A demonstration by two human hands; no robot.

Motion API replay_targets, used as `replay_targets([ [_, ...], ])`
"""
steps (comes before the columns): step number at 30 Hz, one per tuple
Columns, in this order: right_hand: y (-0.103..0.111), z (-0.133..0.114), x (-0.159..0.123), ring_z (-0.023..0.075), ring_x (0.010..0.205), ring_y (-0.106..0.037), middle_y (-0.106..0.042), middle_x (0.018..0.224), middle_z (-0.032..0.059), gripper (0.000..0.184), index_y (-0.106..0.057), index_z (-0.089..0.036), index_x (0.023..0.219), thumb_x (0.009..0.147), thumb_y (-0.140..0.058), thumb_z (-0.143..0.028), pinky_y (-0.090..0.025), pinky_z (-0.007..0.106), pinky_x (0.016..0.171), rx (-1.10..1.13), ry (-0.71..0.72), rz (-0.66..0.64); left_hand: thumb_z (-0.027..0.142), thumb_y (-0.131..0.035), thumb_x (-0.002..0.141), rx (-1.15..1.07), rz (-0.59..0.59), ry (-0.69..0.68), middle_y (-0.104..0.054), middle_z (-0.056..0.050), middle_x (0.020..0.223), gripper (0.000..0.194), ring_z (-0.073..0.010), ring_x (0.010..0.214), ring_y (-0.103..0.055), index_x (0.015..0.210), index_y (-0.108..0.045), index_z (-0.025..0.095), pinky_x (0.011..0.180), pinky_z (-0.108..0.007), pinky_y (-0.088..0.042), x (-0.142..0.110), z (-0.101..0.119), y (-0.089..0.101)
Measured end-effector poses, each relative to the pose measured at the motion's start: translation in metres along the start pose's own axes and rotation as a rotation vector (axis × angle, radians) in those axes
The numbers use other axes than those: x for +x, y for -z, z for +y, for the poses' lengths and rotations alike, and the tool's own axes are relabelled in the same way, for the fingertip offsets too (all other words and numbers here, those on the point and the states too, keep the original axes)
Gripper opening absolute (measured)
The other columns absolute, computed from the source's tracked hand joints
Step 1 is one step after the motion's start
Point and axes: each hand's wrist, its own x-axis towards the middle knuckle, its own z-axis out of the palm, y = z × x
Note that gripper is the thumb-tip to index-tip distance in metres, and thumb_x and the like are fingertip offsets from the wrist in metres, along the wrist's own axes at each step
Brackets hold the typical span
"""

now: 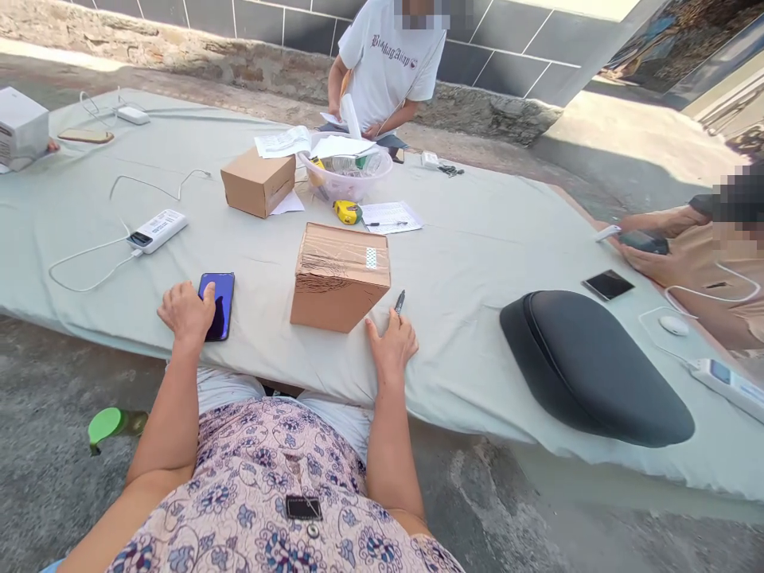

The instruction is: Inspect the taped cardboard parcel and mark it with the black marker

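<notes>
My left hand [186, 312] rests on the cloth near the table's front edge, its fingers curled in. Its thumb lies over the left side of a smartphone [222, 306] with a lit blue screen. My right hand [394, 344] is closed around a dark marker pen [399, 301], whose end sticks up past the fingers. Just left of this hand stands a brown cardboard box [334, 298], with wrinkled clear tape across its top and a small patterned label. The undersides of both hands are hidden.
A white power bank [158, 231] with cables lies left. Behind are a second box [256, 183], a tape measure [347, 212], a sheet with a pen [391, 216] and a plastic basket [346, 187]. A black padded seat [597, 366] lies right. Two people sit or stand across the table.
</notes>
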Motion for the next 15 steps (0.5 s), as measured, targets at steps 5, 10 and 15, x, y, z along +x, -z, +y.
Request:
replay_targets([
  [5,-0.0026,0.0024,-0.0003,0.0347,0.135,-0.049,-0.059,0.141,0.0214,0.054,-0.061,-0.017,0.134,0.088,-0.058,-0.044,-0.035,0.054,0.112,0.025,-0.003,0.027,0.046,-0.047,0.093,0.092,-0.068,-0.013,-0.063,-0.030,0.131,0.046,-0.0470,0.131,-0.049,0.112,-0.068,0.009,0.107,-0.067,-0.035,-0.0010,0.0006,-0.0075],
  [10,-0.0025,0.0039,0.0009,0.0339,0.132,-0.053,-0.061,0.137,0.0213,0.052,-0.060,-0.016,0.133,0.089,-0.053,-0.042,-0.038,0.053,0.111,0.100,-0.007,0.047,0.044,-0.051,0.092,0.040,-0.079,0.028,-0.063,-0.029,0.132,0.043,-0.0481,0.132,-0.049,0.112,-0.069,0.011,0.106,-0.068,-0.036,0.0046,-0.0029,-0.0084],
  [15,-0.0026,0.0062,0.0020,0.0323,0.128,-0.056,-0.065,0.134,0.0202,0.049,-0.060,-0.016,0.131,0.089,-0.050,-0.041,-0.040,0.051,0.110,0.155,-0.006,0.078,0.040,-0.050,0.093,0.007,-0.133,0.054,-0.061,-0.030,0.133,0.039,-0.0483,0.133,-0.048,0.109,-0.071,0.012,0.104,-0.069,-0.039,0.0052,0.0003,-0.0063],
])
